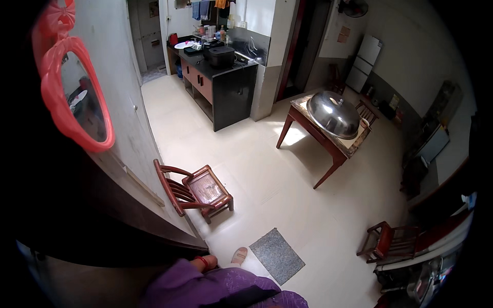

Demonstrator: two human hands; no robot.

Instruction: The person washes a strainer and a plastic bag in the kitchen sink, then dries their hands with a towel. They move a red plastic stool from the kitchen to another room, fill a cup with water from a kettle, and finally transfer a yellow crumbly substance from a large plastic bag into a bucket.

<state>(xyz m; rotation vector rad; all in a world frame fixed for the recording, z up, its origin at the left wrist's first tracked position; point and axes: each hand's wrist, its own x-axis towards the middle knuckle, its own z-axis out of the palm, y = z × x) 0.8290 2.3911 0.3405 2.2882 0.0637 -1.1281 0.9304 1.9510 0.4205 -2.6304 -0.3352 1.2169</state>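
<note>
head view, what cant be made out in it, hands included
All in the head view:
Left hand: too small to tell whether it grips anything.
Right hand: not visible; behind the purple clothing or cut off by an edge, unclear which.
Whatever is beneath the domed metal cover: hidden by the cover itself.
Small items on the counter: too small to identify.

Low chair (208, 187) — glossy, scuffed wood

Table (302, 104): domed metal cover (334, 115) | pale floor (246, 169): wooden chair (207, 188), gray mat (277, 255)
</note>
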